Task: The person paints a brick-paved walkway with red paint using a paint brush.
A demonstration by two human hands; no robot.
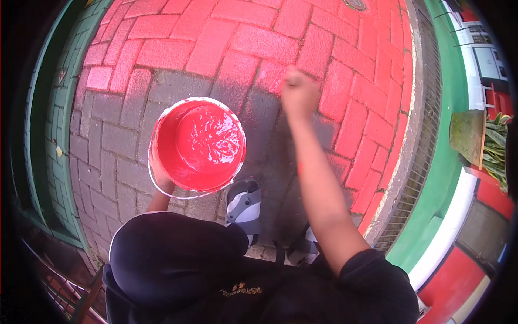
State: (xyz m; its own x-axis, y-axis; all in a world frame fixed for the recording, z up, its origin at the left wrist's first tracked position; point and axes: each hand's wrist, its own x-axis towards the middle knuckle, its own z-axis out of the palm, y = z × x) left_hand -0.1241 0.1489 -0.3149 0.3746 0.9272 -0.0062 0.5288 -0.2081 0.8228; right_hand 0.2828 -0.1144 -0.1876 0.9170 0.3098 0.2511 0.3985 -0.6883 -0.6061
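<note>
A white bucket [200, 146] with red paint [210, 135] inside hangs in front of my body, tilted so that I see into it. My left hand [162, 175] is on its lower left side, holding it, with the fingers mostly hidden behind the wall. The thin handle droops round the bucket's lower rim. My right arm reaches forward, and my right hand [299, 94] is closed and slightly blurred over the border between red and bare grey bricks. Whatever it may hold is hidden. A small red smear shows on my right forearm.
Red-coated paving bricks [259, 38] lie ahead and right; grey bricks [116, 135] lie left. A sandalled foot [245, 208] stands below the bucket. A drain grate [418, 135] runs along the right, beside a green strip and a potted plant [493, 143]. A green kerb [62, 124] edges the left.
</note>
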